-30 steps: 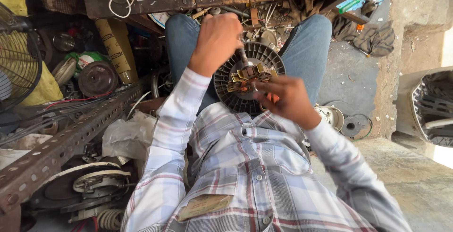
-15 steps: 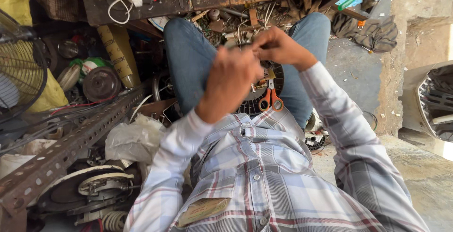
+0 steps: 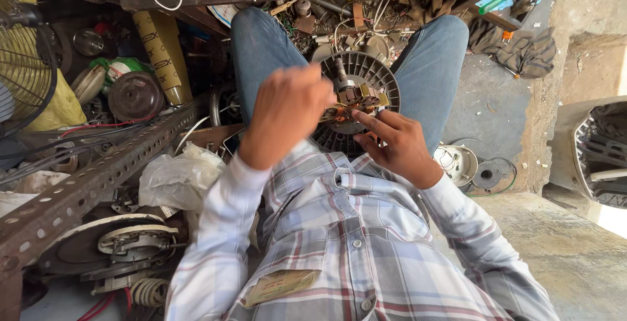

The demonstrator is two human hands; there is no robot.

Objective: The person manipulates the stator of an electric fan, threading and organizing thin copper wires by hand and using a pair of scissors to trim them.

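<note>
Far left, a wire fan guard leans at the frame's edge among stacked scrap, and below it a rusty perforated angle bar runs diagonally from the lower left corner up toward the knees, with a round motor plate and a coil spring parked under it, out of the way. A crumpled plastic bag sits against the bar just beside the left sleeve. A yellow cardboard tube stands propped behind the left knee. The fan motor rests in the lap between both jeans-clad thighs, wedged there so it stays put, ribbed round housing facing up with copper windings showing at its centre. Left hand is above the motor's left side, blurred, fingers curled in; grip seems closed around something small at the windings, but what it holds I cannot tell. Right hand comes in from the right, fingers loosely spread and touching the windings' edge, steadying rather than clamping. Right of the thigh on the concrete floor, a white round cap and a dark disc lie just beside each other, within reach. A green screwdriver lies at the top right on the cluttered shelf.
</note>
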